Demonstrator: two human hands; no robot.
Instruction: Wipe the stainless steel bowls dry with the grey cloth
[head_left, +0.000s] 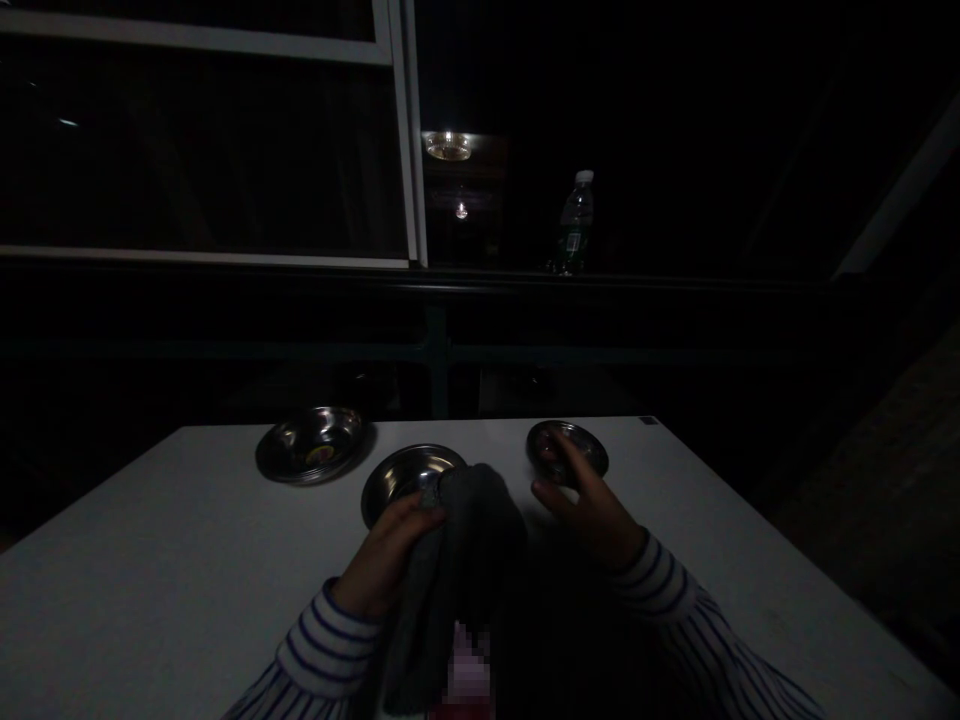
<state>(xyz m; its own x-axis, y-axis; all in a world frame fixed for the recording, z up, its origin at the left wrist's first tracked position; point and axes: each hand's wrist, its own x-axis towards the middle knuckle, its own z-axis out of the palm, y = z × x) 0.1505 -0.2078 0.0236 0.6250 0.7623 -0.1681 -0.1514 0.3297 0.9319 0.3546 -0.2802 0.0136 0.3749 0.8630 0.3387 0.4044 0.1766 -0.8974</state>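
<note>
My left hand (386, 555) is closed on a dark grey cloth (484, 510) that hangs down in front of me. Behind that cloth sits a shiny metal bowl (409, 465), partly covered by the cloth and my fingers. My right hand (596, 515) is open, thumb and fingers apart, reaching over the near side of a smaller metal dish (589, 445). In this dim light I cannot tell whether the fingertips touch the dish.
Shallow metal bowls (285, 450), seemingly stacked, stand at the left on the white table (187, 560). Beyond the table's far edge, a clear plastic bottle (576, 225) with a white cap stands on a dark ledge by a white-framed window (411, 150). The surroundings are very dark.
</note>
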